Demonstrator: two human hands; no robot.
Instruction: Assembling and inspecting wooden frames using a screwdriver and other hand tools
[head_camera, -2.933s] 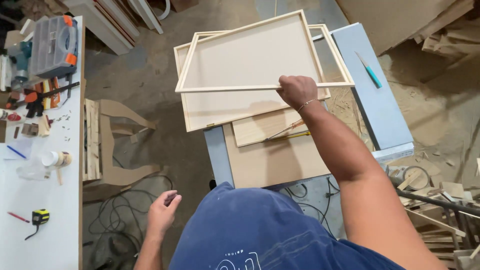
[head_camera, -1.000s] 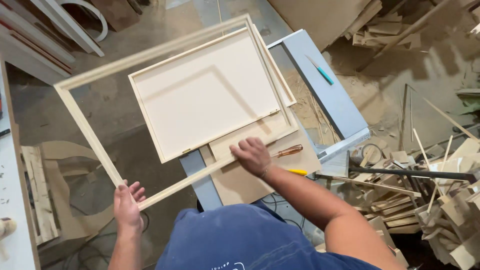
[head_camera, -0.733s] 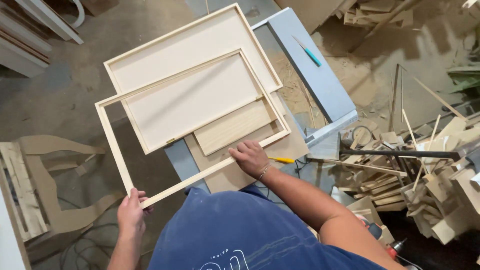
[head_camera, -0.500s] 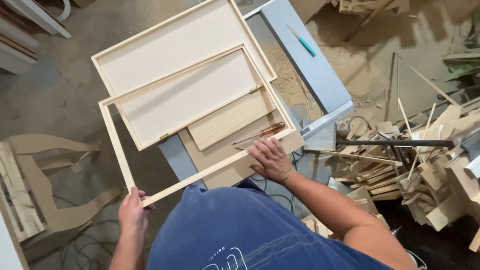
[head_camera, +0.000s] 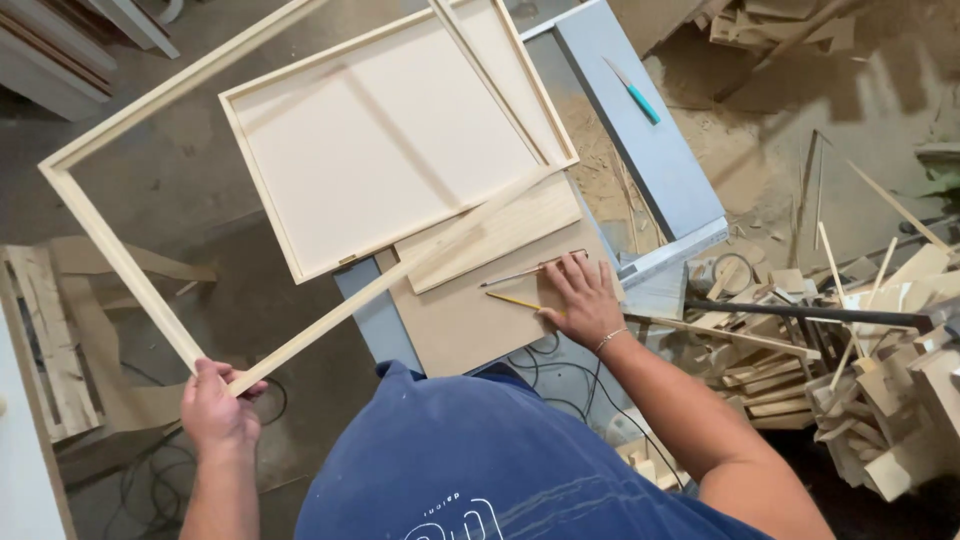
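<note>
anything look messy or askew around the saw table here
Yes. Sawdust is strewn over the grey table top, and a loose heap of wood offcuts litters the floor beside it. The open wooden frame, gripped at one corner by the left hand, hangs tilted off the table edge.

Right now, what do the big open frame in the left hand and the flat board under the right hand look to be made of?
The open frame, gripped at a corner by the left hand, looks like pale unfinished wood strips: matte, with no paint showing. The flat board under the right hand looks like fibreboard or hardboard: uniform tan, smooth and grainless, though that is not certain from this view.
</note>
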